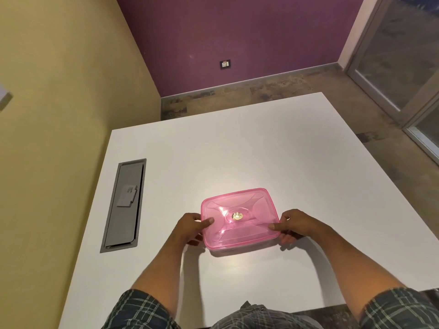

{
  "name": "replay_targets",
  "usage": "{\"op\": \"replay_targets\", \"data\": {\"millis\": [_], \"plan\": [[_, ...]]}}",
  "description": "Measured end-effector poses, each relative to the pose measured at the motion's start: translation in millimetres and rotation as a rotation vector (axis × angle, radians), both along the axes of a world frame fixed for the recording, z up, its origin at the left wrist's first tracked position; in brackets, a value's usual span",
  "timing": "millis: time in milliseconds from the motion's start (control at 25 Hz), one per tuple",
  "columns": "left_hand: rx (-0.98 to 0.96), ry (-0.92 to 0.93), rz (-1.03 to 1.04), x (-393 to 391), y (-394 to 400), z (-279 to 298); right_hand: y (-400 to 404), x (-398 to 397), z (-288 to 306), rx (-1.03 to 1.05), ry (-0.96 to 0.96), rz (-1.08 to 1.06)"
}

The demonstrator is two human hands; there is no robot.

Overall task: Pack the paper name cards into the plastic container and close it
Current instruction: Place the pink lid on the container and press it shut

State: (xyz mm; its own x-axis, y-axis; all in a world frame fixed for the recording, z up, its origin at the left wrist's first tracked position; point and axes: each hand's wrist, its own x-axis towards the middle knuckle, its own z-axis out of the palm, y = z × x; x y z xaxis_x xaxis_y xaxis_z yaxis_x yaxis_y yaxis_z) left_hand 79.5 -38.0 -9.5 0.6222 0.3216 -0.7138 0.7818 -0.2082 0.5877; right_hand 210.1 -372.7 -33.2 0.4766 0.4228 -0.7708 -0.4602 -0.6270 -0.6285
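a: where do we have the container (240,219) now?

b: on the white surface (237,150), near our edge and just in front of us, between our two hands. its pink lid (247,205) is on top.

a: and our grip?

b: the left hand (190,227) holds the left short side, thumb on top of the lid near the rim and fingers curled under the edge. the right hand (295,225) mirrors it on the right side, thumb on the lid, fingers tucked below. both are pinching the container at its edges.

a: why do we hold it like that?

b: we'd judge it's to squeeze lid and base together at both ends at once, so the lid seats evenly. holding opposite sides also keeps the box from sliding on the smooth surface.

a: how does it look?

b: a flat rectangle with rounded corners, translucent pink, with moulded curved panels and a round raised centre that catches a bright glare. a clear base shows as a thin strip under the near edge.

a: can we see the name cards?

b: no, not through the lid; we cannot tell if they are inside. none lie loose on the surface. the only other thing there is a grey hatch (123,205) set into it, well to the left.
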Motion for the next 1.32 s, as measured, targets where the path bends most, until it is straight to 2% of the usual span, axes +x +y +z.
{"op": "replay_targets", "data": {"millis": [80,200,440,560,760,960,1040,1120,1240,1320], "plan": [[-0.210,0.130,-0.089,-6.9,6.7,6.8,0.1,-1.4,1.2,0.019,-0.010,-0.001],[-0.447,0.137,-0.066,-18.0,2.9,6.8,1.0,-1.2,5.4,0.029,-0.012,0.023],[-0.392,0.040,-0.051,-23.5,2.5,-2.6,-1.0,-4.5,0.6,0.047,0.035,0.064],[-0.253,-0.005,-0.151,-23.3,6.0,-10.8,-2.8,-2.6,-4.4,0.018,0.039,0.150],[-0.144,-0.043,-0.168,-23.4,7.6,-22.9,-1.0,5.6,-9.8,-0.033,0.005,0.237],[-0.106,-0.046,-0.214,-19.6,9.7,-24.4,5.0,21.0,4.6,-0.094,0.014,0.332],[-0.109,-0.041,-0.235,-19.3,10.2,-22.6,9.4,29.4,12.3,-0.163,-0.044,0.377],[-0.099,-0.040,-0.252,-19.2,8.7,-20.8,17.3,38.1,18.1,-0.178,-0.156,0.318],[-0.092,-0.036,-0.269,-19.0,9.5,-20.9,36.3,51.9,15.9,-0.090,-0.276,-0.032],[-0.094,-0.033,-0.270,-19.4,9.3,-21.8,47.6,55.5,7.9,-0.077,-0.348,-0.131]]}}
